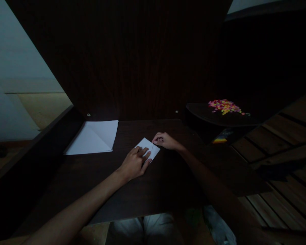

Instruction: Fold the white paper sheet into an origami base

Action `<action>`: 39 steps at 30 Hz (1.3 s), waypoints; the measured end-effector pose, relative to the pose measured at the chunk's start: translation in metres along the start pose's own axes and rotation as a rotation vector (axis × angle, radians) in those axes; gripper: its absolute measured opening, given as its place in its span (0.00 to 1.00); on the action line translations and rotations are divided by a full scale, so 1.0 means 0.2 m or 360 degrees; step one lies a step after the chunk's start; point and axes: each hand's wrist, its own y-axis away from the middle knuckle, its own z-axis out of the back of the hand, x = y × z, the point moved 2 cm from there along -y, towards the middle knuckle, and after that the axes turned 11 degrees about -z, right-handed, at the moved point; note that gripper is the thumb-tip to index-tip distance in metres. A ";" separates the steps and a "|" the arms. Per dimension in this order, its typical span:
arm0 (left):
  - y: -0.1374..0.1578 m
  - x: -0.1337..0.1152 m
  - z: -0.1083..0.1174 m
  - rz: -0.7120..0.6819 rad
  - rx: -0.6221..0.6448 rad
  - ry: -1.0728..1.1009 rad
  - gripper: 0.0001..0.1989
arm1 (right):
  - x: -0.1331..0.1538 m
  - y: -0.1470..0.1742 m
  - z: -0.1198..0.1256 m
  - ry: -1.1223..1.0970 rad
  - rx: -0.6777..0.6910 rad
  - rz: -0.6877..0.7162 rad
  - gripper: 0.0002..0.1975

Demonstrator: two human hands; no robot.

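A small folded piece of white paper (155,150) lies on the dark desk in front of me, turned so that one corner points away. My left hand (135,162) rests on its left part with the fingers spread, pressing it against the desk top. At the paper's upper right edge, my right hand (164,140) is closed in a pinch, thumb against fingers. The pinched bit of paper is mostly hidden by the fingertips.
A stack of white paper sheets (91,137) with diagonal creases lies at the desk's back left. Colourful small pieces (225,106) are heaped on a rounded side shelf (204,114) at the right. A tall dark panel (142,61) closes off the back of the desk (168,183).
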 end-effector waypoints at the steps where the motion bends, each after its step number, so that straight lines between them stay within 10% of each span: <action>1: 0.00 0.00 0.00 0.0002 0.0019 -0.0010 0.18 | -0.01 0.00 0.01 -0.0010 0.0029 0.0009 0.06; 23: -0.01 0.00 0.00 0.0058 0.0047 0.0018 0.18 | 0.14 -0.12 0.06 0.0782 0.0585 0.0064 0.04; 39: -0.03 -0.01 0.01 0.0077 0.0049 0.0065 0.19 | 0.27 -0.13 -0.03 0.1207 0.0316 -0.0483 0.07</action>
